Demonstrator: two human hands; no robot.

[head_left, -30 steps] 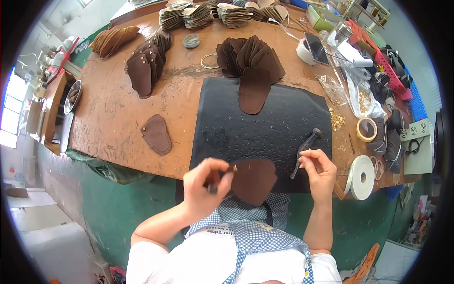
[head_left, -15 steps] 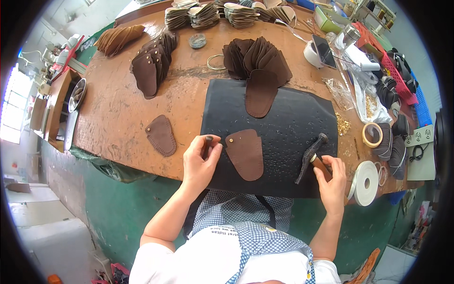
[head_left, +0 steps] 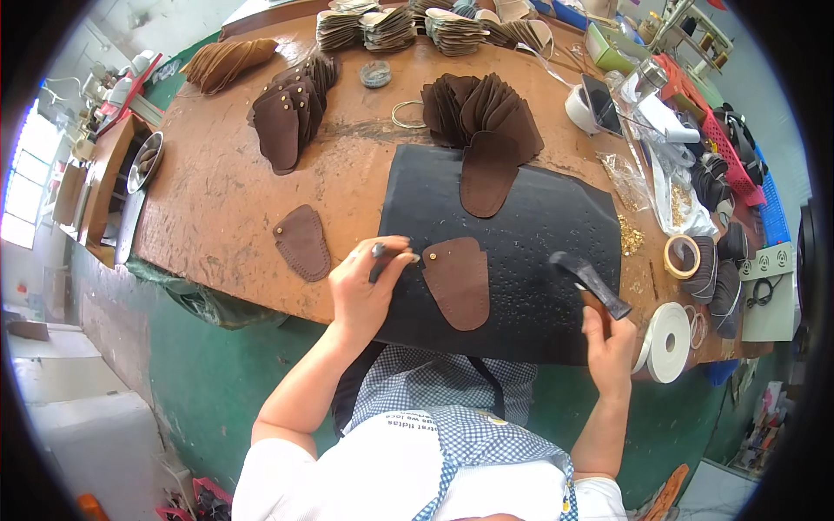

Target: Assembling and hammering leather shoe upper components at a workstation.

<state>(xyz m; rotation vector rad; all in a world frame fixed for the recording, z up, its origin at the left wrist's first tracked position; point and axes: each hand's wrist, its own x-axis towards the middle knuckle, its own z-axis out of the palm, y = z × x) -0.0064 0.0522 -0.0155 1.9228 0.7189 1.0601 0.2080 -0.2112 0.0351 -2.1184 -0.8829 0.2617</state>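
Note:
A hammer [head_left: 601, 285] is gripped by its handle in my right hand [head_left: 612, 349]; its dark head is lifted over the right part of the black mat [head_left: 408, 187]. My left hand [head_left: 354, 291] is closed on a short dark rod-like tool [head_left: 378, 262] at the mat's left edge. Just right of those fingers, a brown leather piece [head_left: 459, 286] lies flat on the mat, a brass-coloured stud at its upper left corner. A similar studded leather piece [head_left: 304, 245] rests on the wooden table to the left.
Brown leather pieces [head_left: 488, 178] are fanned in a pile at the mat's far edge. Studded pieces [head_left: 280, 130] are stacked at the far left. A white tape roll [head_left: 668, 343], a tan tape ring [head_left: 681, 254] and small gold-coloured parts [head_left: 632, 234] lie on the right.
The hammer has turned in my right hand, so its head slants the other way and sits higher. My left hand has risen slightly, still holding the dark tool. The leather piece stays beside it.

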